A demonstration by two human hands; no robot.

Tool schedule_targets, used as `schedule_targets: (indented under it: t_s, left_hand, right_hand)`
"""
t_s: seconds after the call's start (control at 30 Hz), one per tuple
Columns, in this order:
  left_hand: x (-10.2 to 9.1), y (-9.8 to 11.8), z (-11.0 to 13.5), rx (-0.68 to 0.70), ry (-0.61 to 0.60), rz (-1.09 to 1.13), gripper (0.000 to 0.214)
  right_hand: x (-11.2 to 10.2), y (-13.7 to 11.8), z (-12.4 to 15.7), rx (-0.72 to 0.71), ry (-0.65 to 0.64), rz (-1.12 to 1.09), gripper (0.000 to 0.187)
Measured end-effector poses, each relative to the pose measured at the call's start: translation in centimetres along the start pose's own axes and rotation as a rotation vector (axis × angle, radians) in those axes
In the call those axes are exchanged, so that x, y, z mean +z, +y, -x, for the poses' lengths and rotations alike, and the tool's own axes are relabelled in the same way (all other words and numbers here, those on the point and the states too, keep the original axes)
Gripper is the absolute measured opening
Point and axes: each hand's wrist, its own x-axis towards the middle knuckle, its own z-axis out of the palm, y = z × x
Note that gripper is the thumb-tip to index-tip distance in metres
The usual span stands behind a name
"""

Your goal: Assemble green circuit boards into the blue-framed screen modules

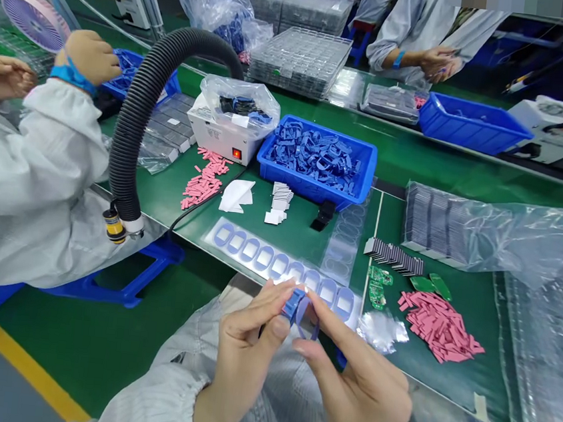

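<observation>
Close to the table's front edge, my left hand (241,348) pinches a small blue plastic part (294,304) between thumb and fingers. My right hand (365,394) holds a thin, see-through oval piece with a bluish rim (307,324) between thumb and forefinger, right beside the blue part. Whether the two pieces touch I cannot tell. Behind my hands lies a clear sheet (213,234) with a row of blue-rimmed ovals, several with white rectangles at their centres. Beyond it are small white pieces (280,201) and a black item (323,215).
A blue bin (368,173) holds many blue plastic parts. Pink strips (438,325), green circuit boards (377,291) and bagged grey pieces (436,224) lie to the right. On the left, a black hose (132,121) arches near a co-worker's arm (65,114). Another person works across the table.
</observation>
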Motion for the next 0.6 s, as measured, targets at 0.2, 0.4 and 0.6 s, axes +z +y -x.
schedule_targets:
  t_s: [0.2,0.4,0.6]
  left_hand:
    - [0.10,0.19,0.01,0.135,-0.011,-0.078,0.017]
    - [-0.11,0.17,0.22,0.259,-0.024,-0.126,0.019]
    - [-0.42,0.28,0.26,0.337,-0.034,-0.171,0.021]
  right_hand:
    - [0.46,-0.46,-0.19,-0.002,0.043,0.022,0.050]
    - [0.53,-0.79,-0.10,-0.009,0.063,0.018,0.049]
    - [0.70,-1.01,-0.32,-0.011,0.064,-0.020,0.047]
